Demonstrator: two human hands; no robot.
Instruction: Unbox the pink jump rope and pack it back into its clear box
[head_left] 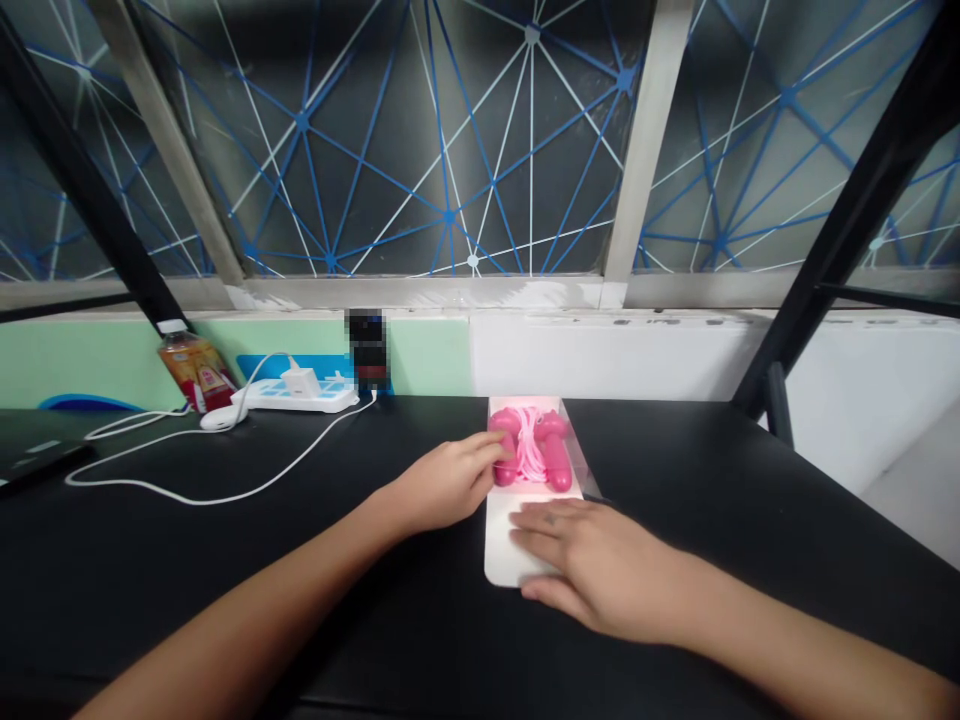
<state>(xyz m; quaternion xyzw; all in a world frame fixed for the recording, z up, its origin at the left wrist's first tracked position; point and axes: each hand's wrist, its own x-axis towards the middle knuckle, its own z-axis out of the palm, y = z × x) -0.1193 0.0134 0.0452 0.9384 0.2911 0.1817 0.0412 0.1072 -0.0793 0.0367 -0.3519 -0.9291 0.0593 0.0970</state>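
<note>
A pink jump rope, its pale pink cord coiled between two handles, lies in a narrow package with clear plastic along its right side. The white flap of the package extends toward me on the table. My left hand is at the package's left edge, its fingers curled over the left handle and its thumb lower down by the edge. My right hand lies flat across the flap, fingers stretched out to the left. Part of the flap is hidden under it.
The black table runs to the wall below the window. At the back left are a drink bottle, a white power strip with a charger, a white cable and a blurred-out device. Black frame posts slant upward at both sides.
</note>
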